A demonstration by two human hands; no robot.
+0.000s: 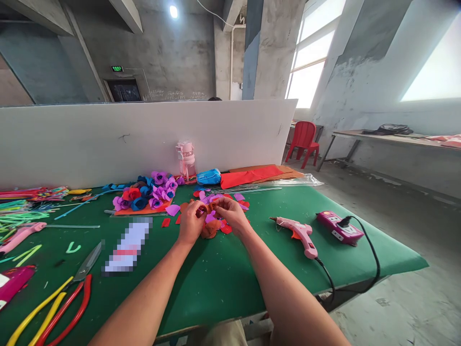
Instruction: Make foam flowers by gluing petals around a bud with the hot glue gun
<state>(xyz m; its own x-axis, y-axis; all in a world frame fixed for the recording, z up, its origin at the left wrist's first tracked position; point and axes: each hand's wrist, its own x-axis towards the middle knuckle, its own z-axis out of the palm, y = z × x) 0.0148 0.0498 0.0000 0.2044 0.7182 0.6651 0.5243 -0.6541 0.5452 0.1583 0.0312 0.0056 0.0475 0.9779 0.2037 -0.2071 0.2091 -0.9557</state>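
My left hand (192,220) and my right hand (231,214) meet over the middle of the green table, fingertips pinched together. Between them is an orange-brown paper petal (212,206), partly covered by the fingers. Below the fingertips lies a crumpled orange-brown paper piece (211,229). Loose purple petals (173,210) and red petals (226,228) are scattered around and under both hands. To the left, finished-looking paper flowers (146,192) in purple, blue and red are heaped on an orange sheet.
A pink glue gun (300,233) and a purple power block (339,227) with black cables lie right. Scissors (79,283), a second pink glue gun (21,237) and colored stems (32,206) lie left. Behind are a pink bottle (186,158), red paper (250,176) and a white partition (144,139).
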